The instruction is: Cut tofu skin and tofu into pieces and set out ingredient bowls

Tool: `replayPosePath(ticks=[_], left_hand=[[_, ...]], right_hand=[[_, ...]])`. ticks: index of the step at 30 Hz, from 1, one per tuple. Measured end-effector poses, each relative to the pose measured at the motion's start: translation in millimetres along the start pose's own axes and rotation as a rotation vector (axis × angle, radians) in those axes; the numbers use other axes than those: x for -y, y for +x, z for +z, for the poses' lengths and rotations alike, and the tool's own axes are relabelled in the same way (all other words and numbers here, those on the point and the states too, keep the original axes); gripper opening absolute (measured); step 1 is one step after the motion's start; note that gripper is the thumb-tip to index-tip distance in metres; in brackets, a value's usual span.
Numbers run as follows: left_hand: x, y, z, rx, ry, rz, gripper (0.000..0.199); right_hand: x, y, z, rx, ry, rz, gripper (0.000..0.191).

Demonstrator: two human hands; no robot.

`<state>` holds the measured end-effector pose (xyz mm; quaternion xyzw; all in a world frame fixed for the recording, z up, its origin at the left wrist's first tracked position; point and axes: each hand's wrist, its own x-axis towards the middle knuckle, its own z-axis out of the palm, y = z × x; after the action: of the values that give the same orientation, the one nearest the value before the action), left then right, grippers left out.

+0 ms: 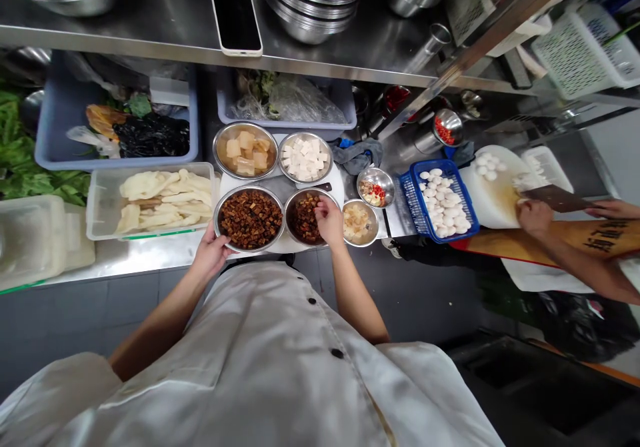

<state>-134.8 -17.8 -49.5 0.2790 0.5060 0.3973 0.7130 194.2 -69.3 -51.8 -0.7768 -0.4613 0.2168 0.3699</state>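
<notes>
My left hand grips the near-left rim of a metal bowl full of small dark-brown diced pieces. Over the right side of a smaller metal bowl with similar brown dice, my right hand is closed, fingertips bent down at the food. What those fingers hold, if anything, is hidden. Behind stand a bowl of pale amber chunks and a bowl of white cubes. All four crowd a round white board. A knife lies partly hidden between the bowls.
Right of the board are bowls of chopped garlic-like bits and red-and-pale pieces, then a blue basket of white mushrooms. Farther right, a co-worker's hands hold a cleaver. A plastic tub stands left; a phone lies on the shelf.
</notes>
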Motion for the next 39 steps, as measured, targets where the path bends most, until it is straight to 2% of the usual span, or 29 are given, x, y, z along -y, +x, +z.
replayPosePath(ticks=[2, 4, 7, 9, 12, 14, 16, 18, 21, 23, 27, 30, 33, 34, 37, 39], left_hand=[[-2, -1, 1.6, 0.009, -0.001, -0.002, 0.092], [-4, -4, 4.9, 0.025, -0.01, -0.012, 0.093], [-6, -10, 16.6, 0.079, -0.051, -0.058, 0.092], [-6, -14, 28.1, 0.137, -0.075, -0.105, 0.088], [-4, -19, 43.6, 0.202, -0.066, -0.156, 0.086], [-2, -21, 48.9, 0.219, -0.037, -0.163, 0.09], [0, -22, 49.7, 0.216, -0.019, -0.15, 0.092], [1, -22, 47.6, 0.206, -0.02, -0.133, 0.092], [1, -22, 41.8, 0.189, -0.024, -0.122, 0.094], [0, -21, 36.5, 0.171, -0.016, -0.123, 0.096], [4, -12, 23.7, 0.127, -0.005, -0.074, 0.097], [8, -6, 18.2, 0.111, -0.011, -0.032, 0.098], [9, -6, 20.8, 0.12, -0.017, -0.041, 0.098], [9, -7, 22.5, 0.129, -0.019, -0.052, 0.096], [5, -12, 24.0, 0.164, -0.02, -0.078, 0.089], [0, -15, 19.6, 0.169, -0.02, -0.08, 0.085]], right_hand=[[6, 0, -8, -0.092, 0.005, -0.008, 0.035], [20, -10, -14, -0.096, -0.037, -0.084, 0.028], [58, -32, -9, 0.125, -0.108, -0.291, 0.023], [86, -45, 3, 0.262, -0.24, -0.352, 0.033], [114, -50, 20, 0.335, -0.48, -0.26, 0.064], [121, -47, 28, 0.358, -0.536, -0.22, 0.065], [122, -44, 32, 0.396, -0.521, -0.281, 0.047], [121, -43, 35, 0.456, -0.471, -0.409, 0.031], [119, -44, 33, 0.487, -0.362, -0.533, 0.03], [113, -43, 28, 0.413, -0.258, -0.514, 0.028], [85, -32, 8, 0.175, -0.019, -0.343, 0.019], [66, -26, -1, 0.069, 0.124, -0.251, 0.011], [70, -26, 2, -0.039, 0.194, -0.243, 0.014], [75, -27, 5, -0.025, 0.192, -0.273, 0.017], [88, -30, 12, 0.135, 0.149, -0.401, 0.026], [84, -31, 9, 0.137, 0.138, -0.406, 0.025]])
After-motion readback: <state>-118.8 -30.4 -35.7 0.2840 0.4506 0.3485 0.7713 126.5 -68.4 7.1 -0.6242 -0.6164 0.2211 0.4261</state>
